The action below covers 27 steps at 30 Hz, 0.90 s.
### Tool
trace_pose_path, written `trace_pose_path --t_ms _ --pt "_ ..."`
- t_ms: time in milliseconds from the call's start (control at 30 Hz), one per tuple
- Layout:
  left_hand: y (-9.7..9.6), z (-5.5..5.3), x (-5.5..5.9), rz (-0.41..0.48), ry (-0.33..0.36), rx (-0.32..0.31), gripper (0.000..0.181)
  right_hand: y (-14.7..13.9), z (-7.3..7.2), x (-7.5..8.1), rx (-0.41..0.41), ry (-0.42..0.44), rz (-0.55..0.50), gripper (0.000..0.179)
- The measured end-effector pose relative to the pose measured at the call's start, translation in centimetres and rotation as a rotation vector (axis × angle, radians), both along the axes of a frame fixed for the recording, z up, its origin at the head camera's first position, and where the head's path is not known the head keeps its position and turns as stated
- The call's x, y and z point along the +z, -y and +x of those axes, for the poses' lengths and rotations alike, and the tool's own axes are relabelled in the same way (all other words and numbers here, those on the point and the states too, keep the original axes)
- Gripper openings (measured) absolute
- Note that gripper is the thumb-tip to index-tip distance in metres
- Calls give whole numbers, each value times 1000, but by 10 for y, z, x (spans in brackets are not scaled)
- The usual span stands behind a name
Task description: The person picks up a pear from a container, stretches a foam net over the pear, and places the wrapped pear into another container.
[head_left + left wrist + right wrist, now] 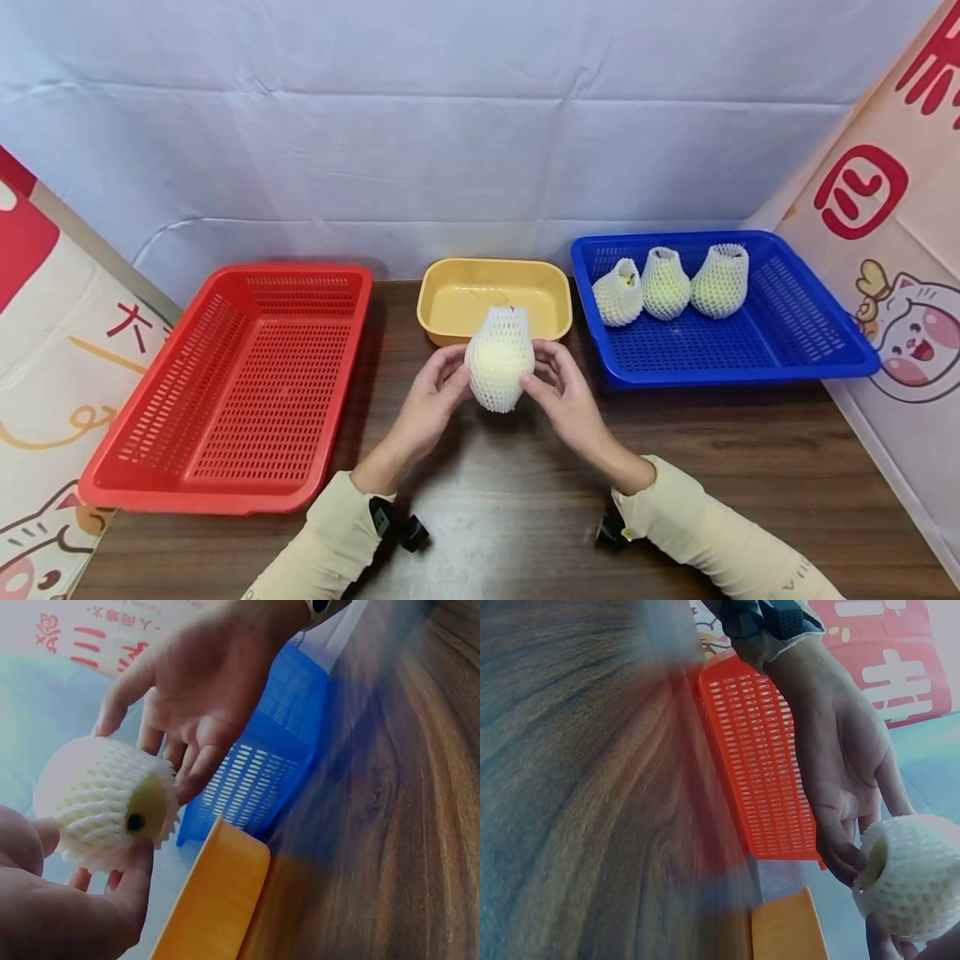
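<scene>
A pale yellow-green pear in a white foam net (501, 362) is held up in front of the yellow tub, between both hands. The left hand (429, 396) grips its left side with fingers and thumb. On the opposite side the right hand (567, 400) holds it with thumb and bent fingers. The left wrist view shows a dark spot on the pear (154, 806) through the net's open end. In the right wrist view, fingers partly cover the netted pear (919, 877).
A red basket (273, 400) is at the left, with no fruit visible in it. The yellow tub (495, 292) stands behind the pear. At the right, a blue basket (705, 354) holds three netted pears (666, 283). Pale cloth (420, 158) hangs behind the wooden table (517, 517).
</scene>
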<state>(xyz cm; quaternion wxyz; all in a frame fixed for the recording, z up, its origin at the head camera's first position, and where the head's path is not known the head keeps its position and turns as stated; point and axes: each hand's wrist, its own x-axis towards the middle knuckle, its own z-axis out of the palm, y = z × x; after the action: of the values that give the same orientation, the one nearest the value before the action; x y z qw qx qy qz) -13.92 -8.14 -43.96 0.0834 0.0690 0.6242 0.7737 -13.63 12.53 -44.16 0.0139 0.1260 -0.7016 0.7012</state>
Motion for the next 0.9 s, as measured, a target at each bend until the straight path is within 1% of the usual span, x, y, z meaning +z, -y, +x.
trace_pose_path --t_ms 100,200,267,433,567,733,833,900 --pt "1 1 -3 -34 -19 -10 43 0 1 -1 24 23 30 53" --pt "1 1 -5 -88 -64 -39 53 0 1 -2 51 37 64 61" --pt "2 1 -5 -112 -82 -56 56 1 1 -2 72 40 66 66" --pt "1 0 -2 -128 -77 -79 50 3 0 0 87 35 56 72" --pt "1 -1 2 -151 -122 -87 49 3 0 2 74 26 97 76" --pt "3 -2 2 -140 -190 -106 53 -1 -2 4 81 -30 159 85" --pt "4 -1 2 -143 -218 -118 56 -4 -4 3 98 -100 188 89" --pt "6 -1 3 -162 -248 -127 58 -5 -5 2 108 -155 210 91"
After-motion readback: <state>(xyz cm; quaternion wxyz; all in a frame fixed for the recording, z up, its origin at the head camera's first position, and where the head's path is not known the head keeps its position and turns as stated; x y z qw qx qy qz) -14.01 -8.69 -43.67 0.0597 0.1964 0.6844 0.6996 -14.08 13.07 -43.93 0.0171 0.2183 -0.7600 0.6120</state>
